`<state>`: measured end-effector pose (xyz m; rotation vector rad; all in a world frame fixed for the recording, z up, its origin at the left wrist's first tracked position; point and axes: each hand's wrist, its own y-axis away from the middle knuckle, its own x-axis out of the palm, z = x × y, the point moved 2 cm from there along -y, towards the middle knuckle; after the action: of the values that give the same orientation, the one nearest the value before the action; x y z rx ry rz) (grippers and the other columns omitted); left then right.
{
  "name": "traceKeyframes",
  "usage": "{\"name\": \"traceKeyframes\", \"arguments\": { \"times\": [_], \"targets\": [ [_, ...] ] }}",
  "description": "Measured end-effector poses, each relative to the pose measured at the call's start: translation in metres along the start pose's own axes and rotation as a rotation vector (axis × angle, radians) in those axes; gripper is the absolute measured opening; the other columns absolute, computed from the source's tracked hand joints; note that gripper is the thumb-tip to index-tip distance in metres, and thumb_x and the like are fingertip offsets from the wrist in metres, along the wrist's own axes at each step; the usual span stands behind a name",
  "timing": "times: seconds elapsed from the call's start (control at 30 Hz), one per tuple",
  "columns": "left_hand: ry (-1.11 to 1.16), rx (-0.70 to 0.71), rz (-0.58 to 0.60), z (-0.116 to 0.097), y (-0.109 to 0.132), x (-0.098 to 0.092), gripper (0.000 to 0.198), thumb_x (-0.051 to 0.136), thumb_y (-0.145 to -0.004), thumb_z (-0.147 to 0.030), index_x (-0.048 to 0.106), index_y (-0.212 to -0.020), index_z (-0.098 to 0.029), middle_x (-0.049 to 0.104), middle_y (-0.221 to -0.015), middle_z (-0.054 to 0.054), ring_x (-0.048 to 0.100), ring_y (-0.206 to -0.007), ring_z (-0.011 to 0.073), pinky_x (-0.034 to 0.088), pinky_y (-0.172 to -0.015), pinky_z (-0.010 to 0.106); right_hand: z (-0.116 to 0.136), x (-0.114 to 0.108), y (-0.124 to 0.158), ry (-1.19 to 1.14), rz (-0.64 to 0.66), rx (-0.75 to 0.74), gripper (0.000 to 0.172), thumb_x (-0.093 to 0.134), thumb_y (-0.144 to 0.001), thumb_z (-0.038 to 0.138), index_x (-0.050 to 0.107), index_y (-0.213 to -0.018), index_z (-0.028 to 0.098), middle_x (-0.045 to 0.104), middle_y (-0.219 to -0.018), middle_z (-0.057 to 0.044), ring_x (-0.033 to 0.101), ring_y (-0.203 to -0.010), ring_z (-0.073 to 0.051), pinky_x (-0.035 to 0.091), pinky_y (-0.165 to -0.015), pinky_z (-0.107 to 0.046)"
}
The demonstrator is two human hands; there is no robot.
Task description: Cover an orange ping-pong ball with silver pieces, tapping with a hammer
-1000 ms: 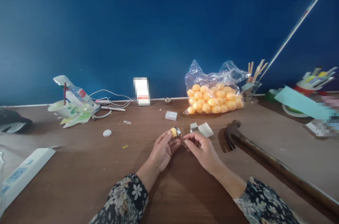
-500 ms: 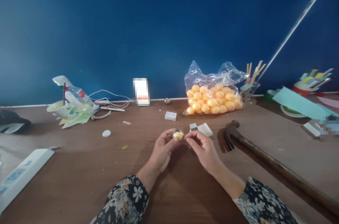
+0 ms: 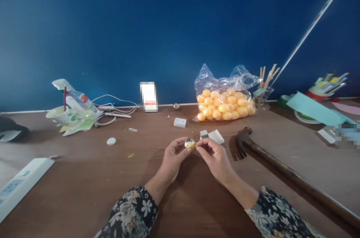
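Between the thumb and fingers of my left hand (image 3: 173, 159) is a small shiny ball (image 3: 190, 143), silver on top and yellowish on its lower side. My right hand (image 3: 215, 158) meets its right edge with thumb and index finger pinched together; whatever lies between those fingertips is too small to make out. Just behind my right hand lie a small grey block (image 3: 204, 134) and a white piece of paper (image 3: 216, 136). A small white box (image 3: 180, 122) sits farther back on the brown table (image 3: 84, 178).
A hammer (image 3: 292, 174) lies at the right. Behind stands a clear bag of yellow balls (image 3: 225, 106), with a cup of sticks (image 3: 263, 95) beside it. At left are a power strip (image 3: 25, 183), a white cap (image 3: 111, 141) and a plastic bottle (image 3: 81, 101).
The view has shifted slightly. The ball has turned a little in my left fingers, showing more of its silver side. Both hands keep nearly the same pose.
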<state>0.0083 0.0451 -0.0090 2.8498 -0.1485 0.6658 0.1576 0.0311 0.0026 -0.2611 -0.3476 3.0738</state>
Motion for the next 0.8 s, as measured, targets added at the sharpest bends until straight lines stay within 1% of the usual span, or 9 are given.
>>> {"name": "traceKeyframes", "arguments": {
  "times": [0.07,0.13,0.27,0.4,0.53,0.63,0.8],
  "targets": [
    [-0.012,0.003,-0.01,0.0,0.0,0.0,0.044,0.081,-0.062,-0.024,0.064,-0.101,-0.017,0.071,-0.098,0.008,0.066,-0.084,0.0156,0.048,-0.086,0.03,0.001,-0.001,0.0,0.019,0.003,0.002,0.014,0.058,-0.083,0.034,0.062,-0.081,0.021,0.066,-0.074,-0.002,0.059,-0.066,-0.017,0.048,-0.065,-0.028],
    [-0.025,0.015,-0.012,0.001,0.0,0.0,0.043,0.081,-0.062,-0.023,0.064,-0.1,-0.017,0.071,-0.098,0.007,0.066,-0.085,0.0154,0.048,-0.086,0.03,0.002,-0.001,-0.001,0.025,0.005,-0.01,0.012,0.058,-0.083,0.032,0.062,-0.08,0.021,0.065,-0.076,-0.002,0.059,-0.069,-0.017,0.049,-0.068,-0.028],
    [-0.067,0.06,0.017,0.002,-0.001,-0.001,0.042,0.081,-0.063,-0.022,0.065,-0.102,-0.018,0.071,-0.1,0.007,0.065,-0.091,0.0161,0.048,-0.088,0.03,0.001,-0.002,-0.004,-0.007,-0.02,-0.042,0.014,0.063,-0.079,0.034,0.065,-0.075,0.02,0.063,-0.09,-0.005,0.06,-0.088,-0.019,0.048,-0.082,-0.031],
    [-0.094,0.068,0.04,0.004,-0.002,-0.003,0.043,0.08,-0.063,-0.022,0.065,-0.103,-0.018,0.071,-0.104,0.008,0.065,-0.094,0.0177,0.048,-0.089,0.031,-0.007,-0.001,-0.004,-0.111,-0.018,0.064,0.021,0.068,-0.074,0.041,0.067,-0.072,0.02,0.062,-0.103,-0.007,0.059,-0.098,-0.021,0.046,-0.09,-0.034],
    [-0.12,0.07,0.049,0.005,-0.003,-0.003,0.042,0.079,-0.065,-0.022,0.063,-0.104,-0.018,0.071,-0.105,0.008,0.065,-0.095,0.0182,0.049,-0.087,0.031,-0.009,0.002,-0.003,-0.28,-0.003,0.161,0.025,0.074,-0.068,0.044,0.068,-0.069,0.02,0.06,-0.107,-0.007,0.059,-0.101,-0.023,0.046,-0.091,-0.036],
    [-0.139,0.083,0.061,0.004,-0.003,-0.002,0.043,0.079,-0.065,-0.022,0.063,-0.104,-0.018,0.071,-0.105,0.008,0.065,-0.096,0.018,0.05,-0.086,0.03,-0.008,0.002,-0.002,-0.337,-0.009,0.208,0.023,0.077,-0.065,0.042,0.069,-0.068,0.02,0.059,-0.109,-0.006,0.057,-0.103,-0.024,0.044,-0.093,-0.037],
    [-0.164,0.095,0.062,0.003,-0.002,-0.001,0.042,0.079,-0.065,-0.023,0.064,-0.104,-0.018,0.071,-0.103,0.007,0.066,-0.095,0.0183,0.051,-0.086,0.03,-0.007,0.003,-0.002,-0.391,0.005,0.245,0.019,0.077,-0.066,0.039,0.071,-0.068,0.021,0.058,-0.117,-0.006,0.055,-0.109,-0.024,0.04,-0.097,-0.037]
  ]
}}
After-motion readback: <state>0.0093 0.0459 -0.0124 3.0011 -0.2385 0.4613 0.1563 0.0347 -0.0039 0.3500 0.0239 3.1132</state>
